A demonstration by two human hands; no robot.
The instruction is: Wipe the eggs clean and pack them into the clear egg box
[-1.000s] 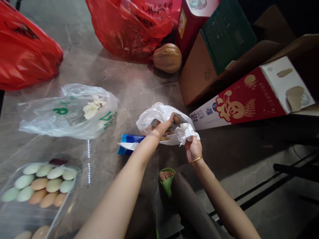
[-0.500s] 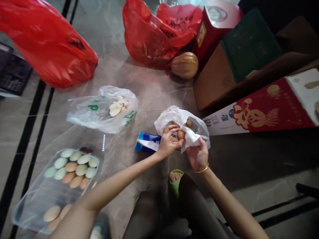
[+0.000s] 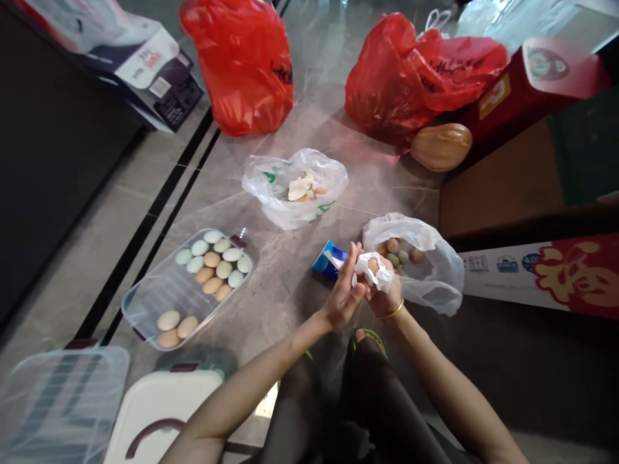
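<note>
A brown egg (image 3: 373,265) sits in a crumpled white tissue (image 3: 385,278) between my hands. My right hand (image 3: 387,299) is closed beneath it, cupping the tissue and egg. At the tissue's left side is my left hand (image 3: 342,293), open, its fingers stretched upward and its thumb apart. Just beyond my right hand, a thin white plastic bag (image 3: 435,283) lies with its mouth open and several eggs (image 3: 403,255) inside. A blue packet (image 3: 326,261) of tissues lies behind my left hand, partly hidden by it.
To the left, a clear plastic tray (image 3: 145,283) holds several green and brown eggs. A white lid (image 3: 155,399) with a handle lies nearer. Ahead is a plastic bag (image 3: 264,209) with scraps. Red bags (image 3: 242,71), a squash (image 3: 441,147) and cartons (image 3: 507,174) stand around.
The view has swung left. My hands have come out of the white bag; the tissue now wraps an egg in my right hand. My left fingers have straightened.
</note>
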